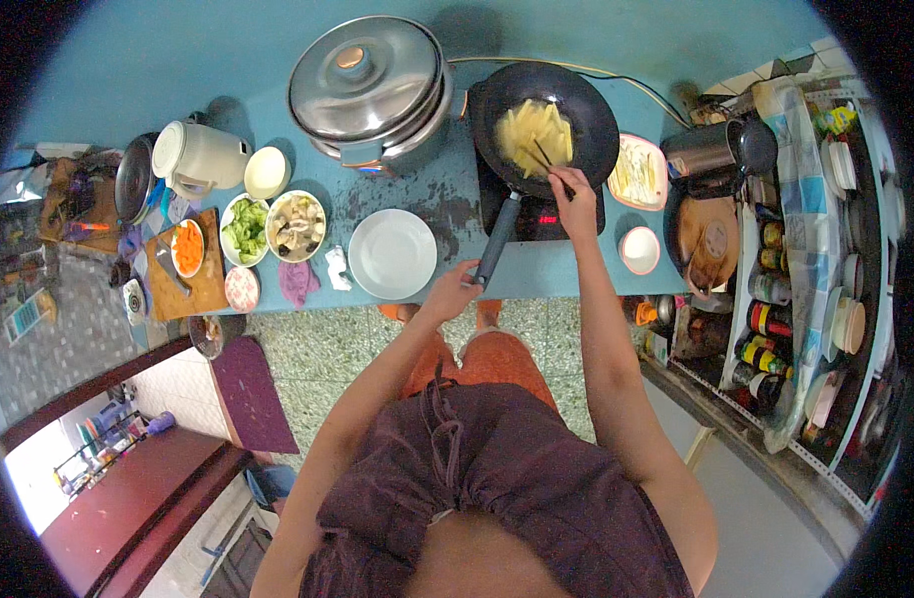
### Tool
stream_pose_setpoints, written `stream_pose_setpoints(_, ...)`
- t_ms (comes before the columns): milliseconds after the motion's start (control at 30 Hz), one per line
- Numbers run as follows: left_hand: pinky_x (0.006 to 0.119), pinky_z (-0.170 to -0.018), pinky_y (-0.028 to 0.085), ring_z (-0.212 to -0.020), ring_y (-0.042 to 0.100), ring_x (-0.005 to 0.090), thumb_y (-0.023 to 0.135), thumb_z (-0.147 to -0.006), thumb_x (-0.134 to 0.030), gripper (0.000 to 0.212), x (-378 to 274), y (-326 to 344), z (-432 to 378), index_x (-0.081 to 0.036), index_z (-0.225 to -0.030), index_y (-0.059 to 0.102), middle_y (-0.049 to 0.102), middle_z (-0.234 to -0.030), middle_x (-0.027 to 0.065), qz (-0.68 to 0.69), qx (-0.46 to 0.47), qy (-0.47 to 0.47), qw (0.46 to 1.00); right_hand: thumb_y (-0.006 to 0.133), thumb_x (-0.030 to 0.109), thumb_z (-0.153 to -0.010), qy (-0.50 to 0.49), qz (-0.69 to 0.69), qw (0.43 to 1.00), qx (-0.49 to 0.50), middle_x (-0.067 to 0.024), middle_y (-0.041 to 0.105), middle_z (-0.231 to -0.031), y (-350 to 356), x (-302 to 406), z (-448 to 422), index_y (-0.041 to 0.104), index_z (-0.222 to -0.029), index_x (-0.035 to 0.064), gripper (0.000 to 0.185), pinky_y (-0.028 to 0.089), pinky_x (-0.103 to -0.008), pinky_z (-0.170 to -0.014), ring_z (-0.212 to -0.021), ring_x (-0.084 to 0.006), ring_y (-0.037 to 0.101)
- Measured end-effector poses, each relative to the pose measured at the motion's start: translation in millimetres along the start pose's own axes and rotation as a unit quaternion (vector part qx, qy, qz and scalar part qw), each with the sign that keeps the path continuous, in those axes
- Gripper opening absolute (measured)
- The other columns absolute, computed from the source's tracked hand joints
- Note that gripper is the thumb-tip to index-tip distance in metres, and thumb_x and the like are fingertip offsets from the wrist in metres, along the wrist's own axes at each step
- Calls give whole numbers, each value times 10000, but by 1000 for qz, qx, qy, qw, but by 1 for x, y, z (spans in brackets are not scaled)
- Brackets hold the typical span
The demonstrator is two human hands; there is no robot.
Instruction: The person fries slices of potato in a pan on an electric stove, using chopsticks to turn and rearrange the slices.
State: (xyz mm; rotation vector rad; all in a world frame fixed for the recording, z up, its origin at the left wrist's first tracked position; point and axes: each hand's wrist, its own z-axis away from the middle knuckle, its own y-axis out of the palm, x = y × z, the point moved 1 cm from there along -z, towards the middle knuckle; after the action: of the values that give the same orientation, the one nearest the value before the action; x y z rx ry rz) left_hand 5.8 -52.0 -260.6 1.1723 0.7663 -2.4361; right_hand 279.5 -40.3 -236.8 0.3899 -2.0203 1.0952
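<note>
A dark wok (595, 127) sits on a black cooktop (509, 220) with a lit red display. Pale yellow cut strips (543, 127), perhaps potato, lie in bubbling liquid in its middle. My right hand (574, 196) holds a pair of chopsticks (538, 155), their tips among the strips. At the near end of the wok's grey handle (497, 239), my left hand (454, 290) has its fingers around the grip. Left of that handle stands a white plate (393, 254). To the wok's right is a pink-rimmed tray (638, 172) lined with what looks like paper.
A large lidded steel pot (367, 82) stands back left. Bowls of mushrooms (296, 226), green vegetables (245, 230) and carrots (188, 248) sit at the left, near a knife (173, 269) on a cutting board (203, 295). A small bowl (640, 250) and shelves of jars (771, 288) are right.
</note>
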Motion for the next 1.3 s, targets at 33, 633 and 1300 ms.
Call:
stream_pose_setpoints(33,393,-764,462,-897,594,323,621,-760,-242,541,1,0,0,-140,-1255,429,618,-963,156,8,0,-3,1000,591,133,-820,4,11,1000,-2,-146,599,-919,-2,-1,-1,620,-920,-14,181,455,-334,-744,-821,-291,586)
stream_pose_setpoints(633,389,-756,462,-879,590,313,625,-747,-252,549,10,4,-6,-158,-1250,425,605,-950,151,26,19,2,999,581,170,-836,84,-14,995,-49,-139,605,-913,-2,-1,11,625,-937,5,198,438,-318,-789,-863,-272,579)
stream_pose_setpoints(1300,345,-733,484,-848,604,228,640,-774,-204,568,6,4,-6,-127,-1282,400,599,-960,129,15,27,-8,999,567,164,-846,90,78,990,-79,-137,603,-915,-5,-27,-7,616,-968,3,208,456,-331,-747,-847,-263,586)
